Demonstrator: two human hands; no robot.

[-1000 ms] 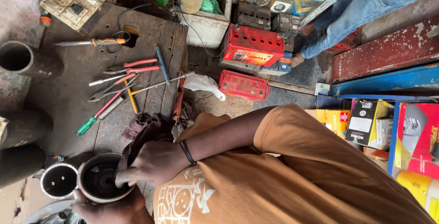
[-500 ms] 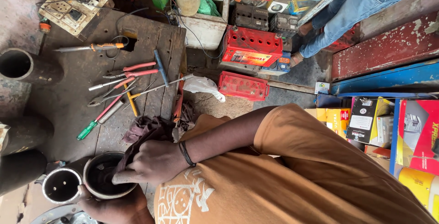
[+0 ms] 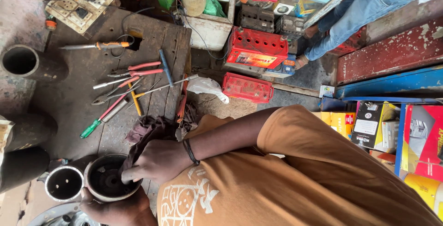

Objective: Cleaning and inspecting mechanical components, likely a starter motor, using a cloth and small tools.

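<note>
**At the table's near edge: wiping out a round metal housing**

Over on the far left stand dark pipe sections [image 3: 20,62], and just beside the work sits a smaller metal cup [image 3: 64,183]. Next to it is the round metal housing [image 3: 104,180], open side up at the near edge of the table [image 3: 69,101]. The left hand [image 3: 115,210] is cupped under its rim and grips it from below. The right hand [image 3: 159,160] is clenched on a dark rag [image 3: 147,131], with the fingers pressing the cloth down over the rim into the bowl.

To do this well, I judge that the left hand should brace the housing firmly so it cannot turn with the wipe. The rag should go round the inner wall first and then in around the raised hub at the centre, where grime would collect. Folding the rag to a fresh face helps, since the loose tail trailing across the table could drag grit back in. The smaller cup is close enough to be knocked, so elbow swing matters.

Further right lie a green-handled screwdriver [image 3: 99,120] and red-handled pliers [image 3: 136,69], well apart from the hands. Beyond them are red battery cases [image 3: 256,50], another person's leg in jeans [image 3: 350,13] and stacked cartons [image 3: 369,124].
</note>
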